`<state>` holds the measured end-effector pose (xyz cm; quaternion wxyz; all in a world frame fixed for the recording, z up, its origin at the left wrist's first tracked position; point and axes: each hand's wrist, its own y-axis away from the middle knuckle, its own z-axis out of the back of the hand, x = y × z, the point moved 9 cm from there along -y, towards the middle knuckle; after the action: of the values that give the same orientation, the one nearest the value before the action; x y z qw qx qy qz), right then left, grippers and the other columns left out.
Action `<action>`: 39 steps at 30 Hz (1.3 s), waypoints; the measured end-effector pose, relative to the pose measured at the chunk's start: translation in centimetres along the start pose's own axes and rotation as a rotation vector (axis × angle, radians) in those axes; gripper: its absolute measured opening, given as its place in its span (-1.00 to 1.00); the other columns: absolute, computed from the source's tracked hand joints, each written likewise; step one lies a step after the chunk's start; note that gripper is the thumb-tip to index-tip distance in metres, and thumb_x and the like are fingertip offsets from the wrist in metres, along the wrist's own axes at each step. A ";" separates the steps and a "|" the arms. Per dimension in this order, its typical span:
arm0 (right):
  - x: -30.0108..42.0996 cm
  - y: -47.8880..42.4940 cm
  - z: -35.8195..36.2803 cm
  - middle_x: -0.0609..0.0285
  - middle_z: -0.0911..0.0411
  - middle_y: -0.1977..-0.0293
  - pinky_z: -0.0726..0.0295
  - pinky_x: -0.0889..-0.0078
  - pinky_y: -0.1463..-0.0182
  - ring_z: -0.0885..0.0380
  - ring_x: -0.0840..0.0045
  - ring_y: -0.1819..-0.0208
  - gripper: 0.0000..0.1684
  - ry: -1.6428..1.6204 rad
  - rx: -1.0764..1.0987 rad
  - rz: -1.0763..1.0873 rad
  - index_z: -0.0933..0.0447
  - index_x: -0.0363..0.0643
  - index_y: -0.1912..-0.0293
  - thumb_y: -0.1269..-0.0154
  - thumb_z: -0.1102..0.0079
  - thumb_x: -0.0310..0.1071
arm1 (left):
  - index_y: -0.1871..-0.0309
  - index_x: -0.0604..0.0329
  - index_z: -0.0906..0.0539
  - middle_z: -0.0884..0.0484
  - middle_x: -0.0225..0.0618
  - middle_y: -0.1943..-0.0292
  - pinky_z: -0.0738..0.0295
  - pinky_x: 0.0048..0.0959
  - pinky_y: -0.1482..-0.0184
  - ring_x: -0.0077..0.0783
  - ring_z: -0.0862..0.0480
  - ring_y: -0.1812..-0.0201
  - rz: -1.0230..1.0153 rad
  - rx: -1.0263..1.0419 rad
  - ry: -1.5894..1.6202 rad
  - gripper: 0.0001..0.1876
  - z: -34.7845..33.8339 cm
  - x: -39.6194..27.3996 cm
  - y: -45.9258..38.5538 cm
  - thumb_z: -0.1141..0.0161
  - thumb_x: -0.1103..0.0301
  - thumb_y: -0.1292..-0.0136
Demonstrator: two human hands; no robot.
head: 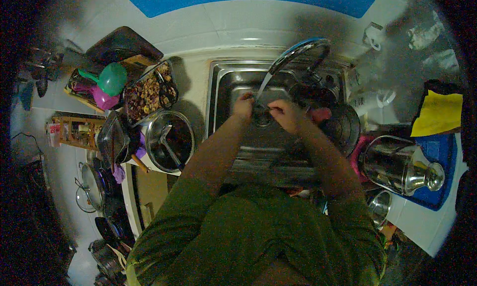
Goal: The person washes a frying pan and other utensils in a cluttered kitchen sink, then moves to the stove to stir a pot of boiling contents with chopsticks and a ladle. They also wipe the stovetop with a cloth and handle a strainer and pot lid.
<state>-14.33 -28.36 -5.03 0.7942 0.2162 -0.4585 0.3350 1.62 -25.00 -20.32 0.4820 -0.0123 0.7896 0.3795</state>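
Note:
Both hands are over a stainless-steel sink (223, 84). A stream of water (264, 83) falls from the chrome faucet (290, 53) between them. My left hand (243, 106) is at the left of the stream with its fingers curled inward, close to the water. My right hand (286, 115) is to the right of the stream, its fingers bent and thumb side turned to the left hand. The picture is too dark and grainy to tell whether either hand holds a small thing. The sink drain (264, 121) lies below, between the hands.
Dark cookware (344, 125) crowds the sink's right side. To the left stand a glass-lidded pot (169, 140) and a clear container of food pieces (147, 90), with green (113, 79) and pink (104, 97) plastic ladles behind. A steel vessel (395, 166) rests on a blue tray (447, 174) at right.

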 end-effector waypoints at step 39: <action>-18.1 -6.4 -12.5 0.07 -0.51 0.11 -0.50 0.23 0.10 -0.50 0.31 0.09 -0.56 -0.656 -0.027 -0.855 -0.46 -0.23 -0.03 -0.28 0.00 -0.15 | 0.00 0.22 -0.52 -0.58 -0.24 0.14 -0.50 -0.29 0.12 -0.31 -0.57 0.13 0.079 0.136 -0.078 -0.68 0.6 4.5 -0.3 -0.15 0.30 -0.21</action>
<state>-8.78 -30.65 -27.11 0.6777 0.4664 -0.5579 -0.1092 -0.27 -23.31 -24.15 0.4967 0.0665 0.7940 0.3441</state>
